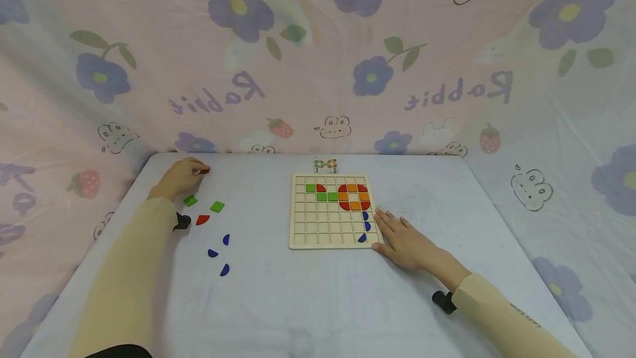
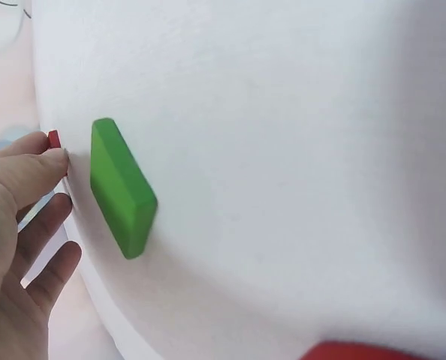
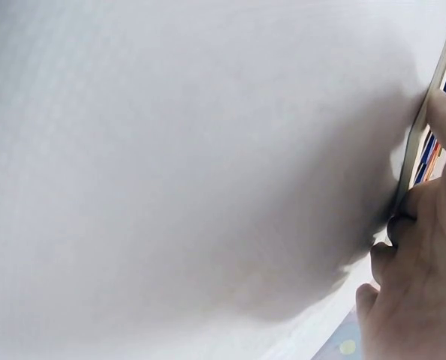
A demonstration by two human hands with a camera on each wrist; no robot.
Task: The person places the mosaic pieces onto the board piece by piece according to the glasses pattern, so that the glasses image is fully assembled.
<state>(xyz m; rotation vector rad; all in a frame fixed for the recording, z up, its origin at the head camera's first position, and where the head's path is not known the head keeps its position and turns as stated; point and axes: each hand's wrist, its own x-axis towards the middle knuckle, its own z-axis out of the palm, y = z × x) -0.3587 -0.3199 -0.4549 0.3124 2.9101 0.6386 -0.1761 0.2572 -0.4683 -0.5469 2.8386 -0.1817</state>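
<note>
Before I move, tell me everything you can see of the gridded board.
The gridded board looks wooden, pale and roughly square, ruled into small cells inside a plain rim. It lies flat on the white tabletop. Red pieces and orange pieces form a ring in its far right corner; three green pieces and one red lie left of it, three blue pieces nearer the camera. Most cells are bare. The person's right grip touches its right edge.

The right hand (image 3: 422,240) touches the edge of a board (image 3: 412,154).
</note>
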